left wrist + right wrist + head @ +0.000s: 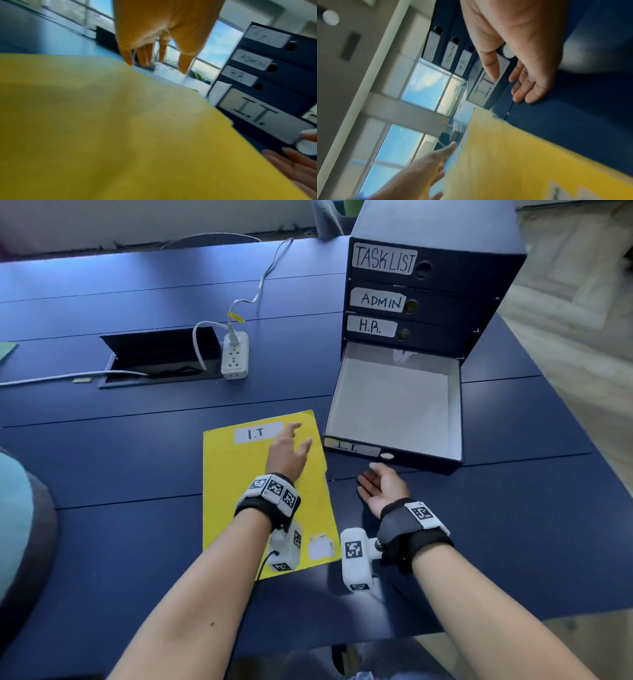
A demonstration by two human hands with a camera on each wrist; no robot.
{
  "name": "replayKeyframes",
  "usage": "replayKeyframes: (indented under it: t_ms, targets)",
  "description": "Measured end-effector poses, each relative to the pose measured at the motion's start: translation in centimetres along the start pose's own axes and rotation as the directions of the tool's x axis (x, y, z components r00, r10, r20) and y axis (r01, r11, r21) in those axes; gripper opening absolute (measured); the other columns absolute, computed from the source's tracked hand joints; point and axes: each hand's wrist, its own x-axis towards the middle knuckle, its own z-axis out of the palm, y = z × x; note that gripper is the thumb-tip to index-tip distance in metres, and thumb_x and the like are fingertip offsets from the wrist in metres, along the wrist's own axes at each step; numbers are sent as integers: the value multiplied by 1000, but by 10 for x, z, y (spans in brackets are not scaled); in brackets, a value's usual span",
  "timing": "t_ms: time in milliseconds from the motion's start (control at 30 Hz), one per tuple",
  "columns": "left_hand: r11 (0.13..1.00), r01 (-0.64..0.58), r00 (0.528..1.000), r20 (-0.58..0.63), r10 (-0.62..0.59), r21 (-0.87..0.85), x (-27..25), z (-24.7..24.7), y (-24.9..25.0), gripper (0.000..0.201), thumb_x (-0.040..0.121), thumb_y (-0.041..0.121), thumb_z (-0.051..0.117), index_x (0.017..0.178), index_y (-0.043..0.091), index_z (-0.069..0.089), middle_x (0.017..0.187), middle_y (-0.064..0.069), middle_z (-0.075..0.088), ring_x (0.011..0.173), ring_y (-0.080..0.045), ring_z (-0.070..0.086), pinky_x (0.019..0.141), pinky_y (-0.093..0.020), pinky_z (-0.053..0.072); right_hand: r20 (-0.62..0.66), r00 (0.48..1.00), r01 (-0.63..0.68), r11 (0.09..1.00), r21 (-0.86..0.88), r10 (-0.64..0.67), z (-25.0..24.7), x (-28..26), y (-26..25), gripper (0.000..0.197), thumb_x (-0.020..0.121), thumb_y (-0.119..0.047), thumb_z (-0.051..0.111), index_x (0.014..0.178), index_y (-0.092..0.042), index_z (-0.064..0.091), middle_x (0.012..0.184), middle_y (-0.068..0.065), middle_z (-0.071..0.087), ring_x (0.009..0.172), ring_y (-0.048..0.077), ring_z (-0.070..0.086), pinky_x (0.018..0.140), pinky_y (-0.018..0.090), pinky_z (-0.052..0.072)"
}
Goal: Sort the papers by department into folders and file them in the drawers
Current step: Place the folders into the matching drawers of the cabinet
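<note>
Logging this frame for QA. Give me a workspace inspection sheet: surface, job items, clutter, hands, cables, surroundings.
Surface: dark blue table, with an open cable hatch.
Job items: yellow folder labelled I.T lies flat; drawer unit has Task List, Admin and H.R. drawers closed; I.T. drawer is pulled out, nothing seen inside.
Clutter: green sheet at the table's far left edge.
Hands: left hand open over the folder, contact unclear; right hand open, palm up, before the I.T. drawer; no grip on anything.
Cables: white power strip with one plug, cords running off.
Surroundings: chair back beyond the table; pale floor on the right.
</note>
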Motion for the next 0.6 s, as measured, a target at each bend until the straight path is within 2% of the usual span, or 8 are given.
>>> replayKeyframes:
  t_ms: [67, 133, 200, 300, 400, 433, 500, 600]
  targets:
    - [979, 179, 972, -175, -160, 99, -9, -16, -25, 53, 88, 29, 59, 133, 7, 41, 138, -15, 40, 128, -28, 37, 102, -39, 33, 25, 1000, 10, 989, -147, -6, 7, -5, 12, 20, 90, -7, 49, 71, -12, 50, 75, 3, 53, 81, 21, 55, 74, 31, 40]
    - [886, 440, 879, -269, -393, 145, -25, -35, -49, 70, 83, 36, 65, 135, 3, 32, 144, -16, 24, 134, -32, 22, 104, -47, 28, 67, 998, 27, 963, -268, -9, 17, -11, 23, 23, 91, -4, 45, 69, -10, 49, 74, 4, 53, 82, 21, 54, 79, 33, 39]
    - [788, 607, 781, -260, -568, 101, -42, -50, -67, 85, 78, 39, 70, 136, -3, 25, 145, -19, 16, 136, -34, 14, 106, -49, 26, 105, 994, 46, 933, -358, -9, 29, -16, 33, 24, 89, 1, 42, 67, -9, 46, 69, 6, 51, 69, 19, 52, 69, 32, 41]
    - [713, 696, 708, -243, -663, 86, -59, -67, -90, 91, 75, 41, 72, 135, -5, 23, 144, -22, 18, 135, -35, 18, 106, -47, 26, 146, 989, 83, 867, -492, -12, 43, -20, 46, 24, 85, 5, 41, 65, -9, 44, 64, 8, 47, 58, 20, 45, 57, 28, 38]
    - [667, 745, 662, -163, -732, 31, -61, -93, -110, 83, 78, 37, 71, 136, -5, 28, 142, -22, 31, 131, -36, 31, 105, -45, 31, 178, 981, 173, 761, -626, -76, 50, -15, 60, 25, 78, 1, 47, 60, -14, 41, 66, 11, 41, 62, 22, 40, 64, 34, 35]
    - [668, 744, 663, -96, -742, -22, -61, -102, -116, 76, 79, 33, 71, 134, -5, 34, 139, -21, 39, 126, -36, 40, 102, -43, 37, 188, 978, 191, 717, -670, -85, 52, -11, 64, 26, 76, 0, 49, 57, -15, 41, 66, 10, 41, 65, 23, 40, 66, 34, 36]
    - [711, 679, 729, 48, -683, -186, -64, -119, -122, 57, 83, 21, 69, 128, -3, 45, 128, -18, 53, 112, -33, 54, 87, -37, 44, 199, 975, 212, 691, -691, -100, 54, -6, 72, 29, 74, 2, 48, 52, -16, 40, 61, 7, 38, 70, 24, 38, 67, 36, 34]
    - [707, 552, 824, 155, -546, -442, -71, -131, -121, 43, 86, 0, 60, 127, -3, 46, 126, -21, 54, 83, -24, 62, 71, -35, 50, 212, 966, 260, 584, -769, -151, 58, -4, 79, 39, 77, 4, 49, 49, -18, 32, 56, 2, 29, 70, 23, 34, 67, 34, 30]
